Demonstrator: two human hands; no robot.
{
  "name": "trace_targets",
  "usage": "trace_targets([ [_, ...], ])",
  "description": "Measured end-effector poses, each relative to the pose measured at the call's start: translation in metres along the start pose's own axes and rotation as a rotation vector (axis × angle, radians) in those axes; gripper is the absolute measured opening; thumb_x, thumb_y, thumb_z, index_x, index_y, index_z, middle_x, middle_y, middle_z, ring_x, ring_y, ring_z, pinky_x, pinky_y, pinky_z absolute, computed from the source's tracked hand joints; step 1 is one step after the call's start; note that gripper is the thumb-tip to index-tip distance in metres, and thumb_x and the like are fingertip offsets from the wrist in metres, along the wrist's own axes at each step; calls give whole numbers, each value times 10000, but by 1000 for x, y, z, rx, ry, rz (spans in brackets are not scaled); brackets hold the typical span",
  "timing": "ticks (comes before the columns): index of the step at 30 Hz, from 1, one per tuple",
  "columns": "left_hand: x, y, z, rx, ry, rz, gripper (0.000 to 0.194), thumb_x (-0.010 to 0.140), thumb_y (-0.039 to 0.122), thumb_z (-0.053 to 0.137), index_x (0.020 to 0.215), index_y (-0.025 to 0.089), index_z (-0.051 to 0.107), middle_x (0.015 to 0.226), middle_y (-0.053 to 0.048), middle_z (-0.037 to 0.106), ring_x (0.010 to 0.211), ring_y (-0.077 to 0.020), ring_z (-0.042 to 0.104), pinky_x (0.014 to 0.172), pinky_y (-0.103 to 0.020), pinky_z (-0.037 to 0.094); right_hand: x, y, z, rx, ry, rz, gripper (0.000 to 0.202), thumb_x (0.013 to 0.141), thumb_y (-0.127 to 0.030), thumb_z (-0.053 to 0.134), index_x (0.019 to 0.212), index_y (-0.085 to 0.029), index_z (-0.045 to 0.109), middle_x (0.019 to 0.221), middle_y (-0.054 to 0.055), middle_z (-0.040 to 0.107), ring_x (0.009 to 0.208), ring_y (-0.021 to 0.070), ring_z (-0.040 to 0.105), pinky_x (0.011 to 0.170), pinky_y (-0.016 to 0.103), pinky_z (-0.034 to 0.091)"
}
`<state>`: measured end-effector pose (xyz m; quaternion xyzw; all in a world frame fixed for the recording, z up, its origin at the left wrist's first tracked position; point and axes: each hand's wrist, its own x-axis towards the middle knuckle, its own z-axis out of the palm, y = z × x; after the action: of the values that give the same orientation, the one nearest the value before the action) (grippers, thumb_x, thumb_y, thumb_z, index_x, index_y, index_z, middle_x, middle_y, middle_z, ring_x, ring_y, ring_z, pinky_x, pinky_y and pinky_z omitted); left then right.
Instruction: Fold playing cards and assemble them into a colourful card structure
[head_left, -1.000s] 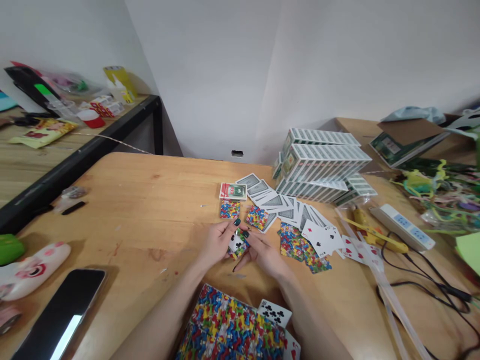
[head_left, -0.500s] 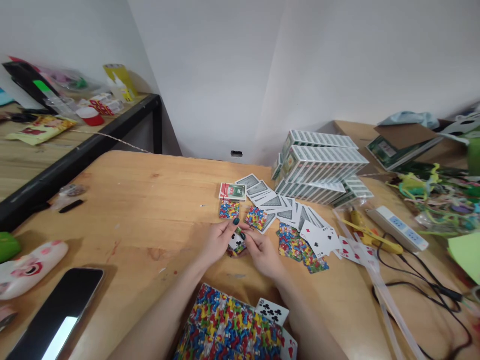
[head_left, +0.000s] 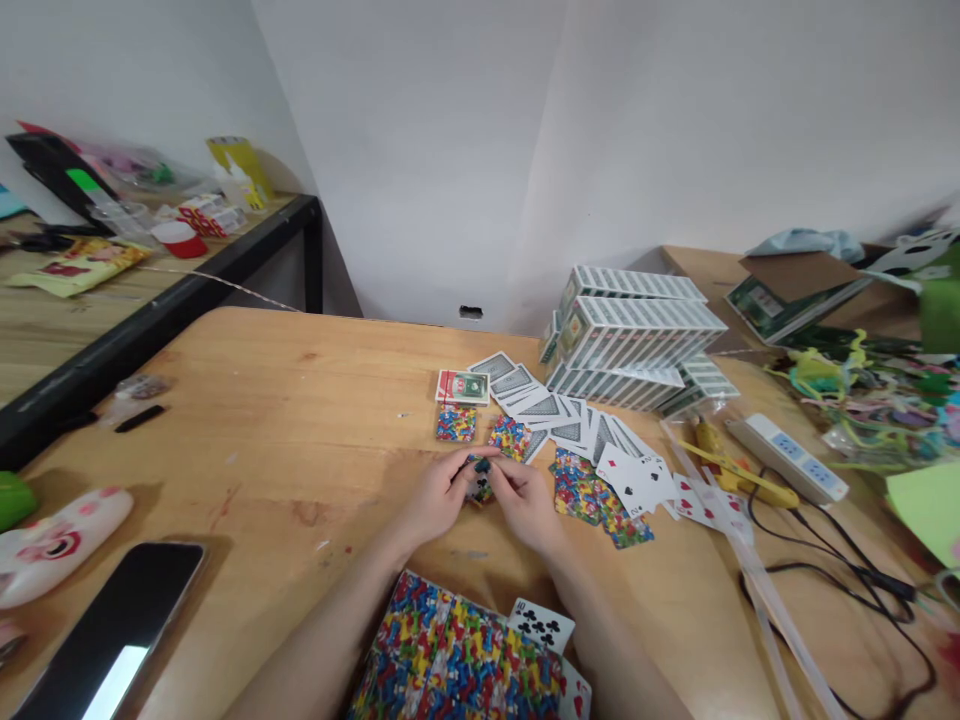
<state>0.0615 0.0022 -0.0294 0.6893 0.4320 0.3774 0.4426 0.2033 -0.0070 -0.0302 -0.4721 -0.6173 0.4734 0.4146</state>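
Observation:
Over the middle of the wooden table, my left hand and my right hand meet around a small playing card with black clubs on its face. Fingers of both hands are closed on it, partly hiding it. Beyond them lie a small colourful card stack, another colourful card and a red and green card box. Between my forearms sits a large block of colourful-backed cards, with a ten of clubs at its right edge.
Grey-backed cards fan towards face-up cards on the right. Stacked card boxes stand behind. A power strip, yellow glue gun and black cables lie far right. A phone and plush case lie left.
My hands have drawn closer around the card, and my left fingers now cover more of its far side. The whole view has shifted slightly.

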Motion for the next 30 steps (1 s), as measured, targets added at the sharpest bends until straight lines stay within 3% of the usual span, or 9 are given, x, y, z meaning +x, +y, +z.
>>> trace_targets([
  [4,1,-3,-1,164,89,63,261,839,212,395,1021,214,582,990,-45,632,920,-159,570,827,-304,441,1,3,-3,-26,37,-60,228,812,-307,424,773,-176,607,708,37,587,675,160,528,639,277,440],
  [7,1,-2,-3,290,179,192,202,813,207,455,945,211,607,931,-46,633,893,-158,566,819,-315,447,0,3,-6,-100,76,-147,226,819,-249,409,903,-196,613,841,67,627,778,181,567,725,314,456],
  [11,1,1,-6,350,276,376,144,756,176,536,864,206,627,859,-46,627,846,-153,563,788,-310,463,-1,3,-9,-318,181,-312,226,818,-197,417,904,-214,625,838,71,641,820,189,560,766,340,448],
  [14,1,2,-5,350,302,426,143,735,154,553,840,204,635,817,-43,632,811,-147,566,765,-307,475,1,4,-11,-414,231,-378,209,812,-197,445,886,-223,639,804,61,654,805,197,552,748,355,449],
  [22,-1,2,-2,342,321,392,174,724,146,537,836,208,655,812,-50,662,833,-160,596,778,-317,495,-3,1,-7,-347,239,-303,196,808,-241,469,879,-225,651,851,59,670,769,172,611,741,323,484],
  [30,-9,0,0,392,294,259,249,713,149,513,901,224,658,878,-38,688,796,-164,636,780,-303,513,-5,-1,-7,-342,239,-294,162,765,-235,513,861,-219,643,826,43,676,733,166,628,702,292,502],
])
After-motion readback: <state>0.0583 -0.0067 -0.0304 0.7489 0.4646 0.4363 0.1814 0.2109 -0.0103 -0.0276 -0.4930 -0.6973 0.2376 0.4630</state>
